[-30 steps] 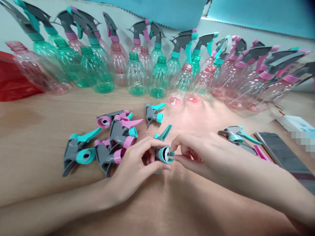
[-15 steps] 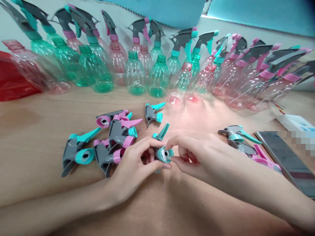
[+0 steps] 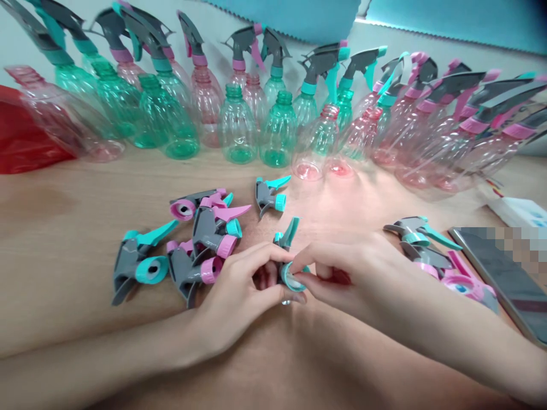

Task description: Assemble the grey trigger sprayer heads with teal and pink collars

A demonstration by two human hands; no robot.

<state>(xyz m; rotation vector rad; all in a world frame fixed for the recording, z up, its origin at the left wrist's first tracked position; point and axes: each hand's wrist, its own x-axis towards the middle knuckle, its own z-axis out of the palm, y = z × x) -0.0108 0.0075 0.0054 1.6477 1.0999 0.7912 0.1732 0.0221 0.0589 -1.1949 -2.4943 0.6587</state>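
Observation:
My left hand (image 3: 237,293) is closed around a grey and teal trigger spray head (image 3: 292,230), with its round collar facing me. Inside the collar a white ring partly shows. My right hand (image 3: 352,273) has thumb and index finger pinched together at the collar's mouth; whatever is between the fingertips is too small and covered to make out. Left of my hands lie several loose spray heads in grey, pink and teal, among them one with a teal collar (image 3: 151,270). Another teal spray head (image 3: 267,196) lies just beyond my hands.
Bottles stand along the back, some with spray heads on, others with bare necks, such as a green bottle (image 3: 278,131). More spray heads (image 3: 412,233) lie at right beside a phone (image 3: 499,273). A red bag (image 3: 29,136) is at far left.
My right thumb and index finger have moved from the collar's edge into its mouth, covering the dark centre hole. My left hand keeps its hold on the spray head.

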